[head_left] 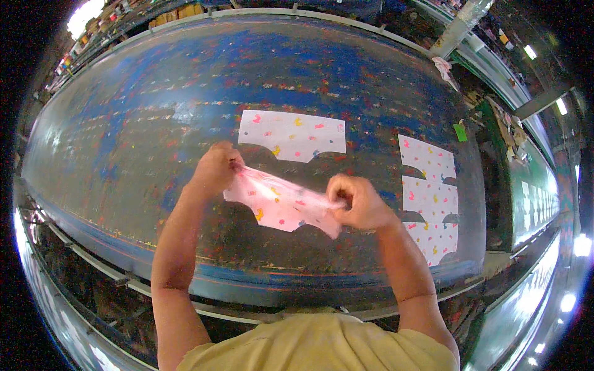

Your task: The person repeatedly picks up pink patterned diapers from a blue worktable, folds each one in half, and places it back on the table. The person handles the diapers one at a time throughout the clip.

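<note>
Between my two hands stretches a pale pink cut fabric piece (281, 207) with small coloured prints and curved notches in its lower edge. My left hand (218, 166) pinches its upper left corner, and my right hand (357, 201) grips its right end. The piece sags over the dark, paint-stained table (167, 229); whether its lower edge touches the surface I cannot tell. Just beyond it, a white printed fabric piece (294, 135) of similar shape lies flat. To the right, several more printed pieces (429, 191) lie in a column.
A small green scrap (460, 132) lies near the table's right end. A pale rail (247, 315) runs along the near edge, and a metal post (461, 31) rises at the far right corner. Beyond the right end stands another long table (535, 204) with white pieces on it.
</note>
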Demonstrator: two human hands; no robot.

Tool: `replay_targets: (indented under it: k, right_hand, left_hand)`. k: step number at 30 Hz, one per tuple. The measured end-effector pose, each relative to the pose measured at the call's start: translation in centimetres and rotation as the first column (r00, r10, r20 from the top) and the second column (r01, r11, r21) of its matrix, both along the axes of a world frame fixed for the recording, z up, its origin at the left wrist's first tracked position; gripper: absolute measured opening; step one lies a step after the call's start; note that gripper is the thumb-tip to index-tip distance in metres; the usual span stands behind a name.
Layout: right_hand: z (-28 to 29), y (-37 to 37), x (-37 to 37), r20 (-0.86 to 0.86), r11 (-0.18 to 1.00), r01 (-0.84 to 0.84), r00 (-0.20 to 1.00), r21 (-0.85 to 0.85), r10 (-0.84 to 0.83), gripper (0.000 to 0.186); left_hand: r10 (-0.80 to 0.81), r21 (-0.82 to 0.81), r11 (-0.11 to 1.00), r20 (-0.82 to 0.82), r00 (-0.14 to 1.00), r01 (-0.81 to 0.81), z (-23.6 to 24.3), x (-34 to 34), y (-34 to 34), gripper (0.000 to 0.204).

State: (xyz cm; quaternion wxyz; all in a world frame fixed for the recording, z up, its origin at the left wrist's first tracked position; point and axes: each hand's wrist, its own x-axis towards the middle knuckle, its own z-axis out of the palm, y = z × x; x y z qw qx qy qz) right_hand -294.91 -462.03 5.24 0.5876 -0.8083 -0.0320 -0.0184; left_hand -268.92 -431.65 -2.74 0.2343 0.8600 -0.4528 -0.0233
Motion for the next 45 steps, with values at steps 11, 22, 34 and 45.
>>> replay_targets:
  k: [11,22,34,45]
  right_hand:
    - [-7.6,-10.7,11.5,0.161,0.712,0.409,0.906,-0.571,-0.391,0.026]
    - [-8.0,-12.5,16.1,0.035,0.427,0.245,0.896,-0.87,-0.444,0.023]
    - [-6.6,-9.4,16.7,0.002,0.714,0.15,0.979,-0.684,-0.203,0.026]
    - [-2.8,0.8,-2.0,0.174,0.959,0.251,0.947,0.132,-0.272,0.018]
  left_hand:
    - [0.276,-0.27,0.89,-0.322,0.906,-0.367,-1.5,5.9,-7.1,0.022]
    - [0.34,-0.444,0.814,-0.159,0.927,-0.375,-6.2,8.9,-9.5,0.03]
    - [0.419,-0.235,0.843,-0.275,0.865,-0.483,-4.9,9.1,-10.3,0.027]
    - [-0.012,-0.581,0.814,-0.046,0.999,-0.017,6.4,5.1,-6.7,0.026]
